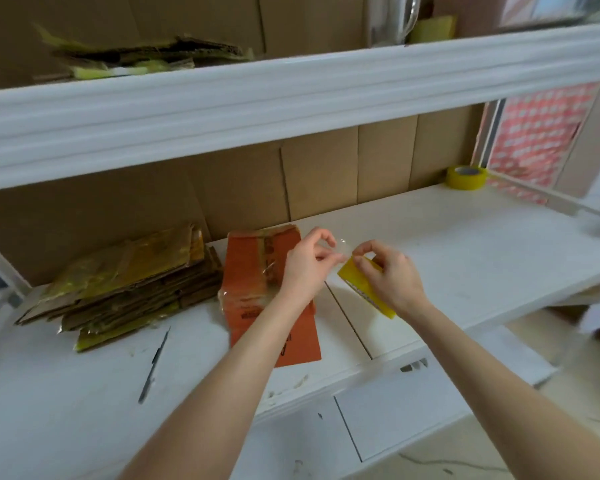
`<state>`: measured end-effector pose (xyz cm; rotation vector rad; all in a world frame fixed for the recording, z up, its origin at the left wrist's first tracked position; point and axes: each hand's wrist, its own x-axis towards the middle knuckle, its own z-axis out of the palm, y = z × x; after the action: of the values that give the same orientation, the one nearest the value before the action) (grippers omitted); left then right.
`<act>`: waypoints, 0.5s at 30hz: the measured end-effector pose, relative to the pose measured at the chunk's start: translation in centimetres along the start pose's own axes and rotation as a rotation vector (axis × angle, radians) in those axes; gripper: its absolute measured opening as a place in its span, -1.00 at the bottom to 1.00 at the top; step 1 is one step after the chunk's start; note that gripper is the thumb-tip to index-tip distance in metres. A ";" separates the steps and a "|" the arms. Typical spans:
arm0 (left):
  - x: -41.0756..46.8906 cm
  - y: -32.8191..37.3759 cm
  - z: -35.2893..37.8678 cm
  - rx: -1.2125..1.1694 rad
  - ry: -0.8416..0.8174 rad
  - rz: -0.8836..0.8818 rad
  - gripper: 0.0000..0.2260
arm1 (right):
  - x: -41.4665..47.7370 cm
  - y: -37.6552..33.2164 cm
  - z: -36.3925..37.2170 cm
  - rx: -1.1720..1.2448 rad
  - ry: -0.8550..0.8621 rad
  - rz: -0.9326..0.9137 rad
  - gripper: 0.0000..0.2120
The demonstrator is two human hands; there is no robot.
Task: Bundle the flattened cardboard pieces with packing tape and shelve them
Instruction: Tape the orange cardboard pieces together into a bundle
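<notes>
— What's going on at the white shelf board point(465, 244)?
— Above it, the right hand point(392, 275) grips a yellow packing tape roll point(361, 285), fingers curled round it. The left hand point(309, 261) pinches the clear tape end point(342, 249).
— And the cardboard?
— An orange cardboard piece point(250, 271) lies flat below the left wrist, a taped cardboard bundle point(125, 285) just left of it, a second tape roll point(465, 177) at the back right

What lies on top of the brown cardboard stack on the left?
Yellowish tape film covers the top sheet of the stack; lower sheets show only edges, faces hidden.
</notes>
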<state>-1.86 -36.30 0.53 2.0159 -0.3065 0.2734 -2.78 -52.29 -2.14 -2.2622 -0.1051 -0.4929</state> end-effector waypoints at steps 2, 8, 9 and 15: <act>0.1 0.2 0.4 0.020 -0.002 0.003 -0.76 | -0.1 0.4 -0.3 0.009 -0.029 0.009 -0.91; 0.0 0.4 1.1 0.164 -0.002 0.024 -0.86 | 0.1 0.8 -1.0 0.057 -0.103 0.010 -0.64; -0.1 0.4 1.2 0.174 0.005 0.007 -0.85 | 0.1 0.9 -1.1 0.044 -0.106 -0.011 -0.64; -0.4 1.3 2.4 0.379 0.058 -0.049 -0.94 | 0.1 0.7 -0.9 -0.036 -0.099 -0.098 -0.66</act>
<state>-2.51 -38.94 0.45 2.3798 -0.1768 0.3814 -2.78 -53.48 -2.04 -2.3245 -0.2607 -0.4376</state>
